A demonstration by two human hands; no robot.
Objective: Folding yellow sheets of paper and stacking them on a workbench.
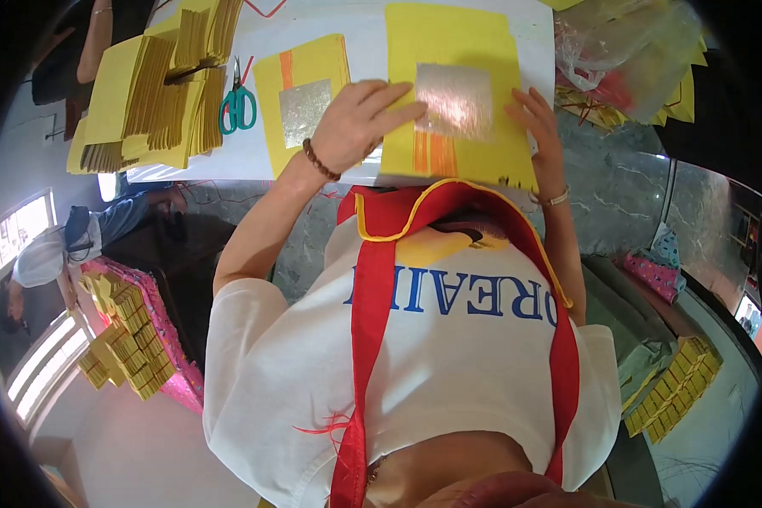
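A large yellow paper sheet (449, 42) lies in front of me, with orange stripes and a shiny silver foil square (454, 100) on its face. It seems to be the top of a stack. My left hand (357, 125) reaches over from the left, fingers stretched and apart, tips at the foil's left edge. Along the sheet's right edge rests my right hand (540, 129), its fingers extended and touching the paper. Beside my left hand is a second, smaller yellow stack (326, 55) with its own silver square (305, 112), partly covered by that hand.
Green-handled scissors (238, 110) lie left of the smaller stack. Folded yellow paper bundles (157, 85) pile up at the table's left. A clear plastic bag (622, 63) sits at the right. Another person (46, 254) is at the far left, near more yellow bundles (131, 334).
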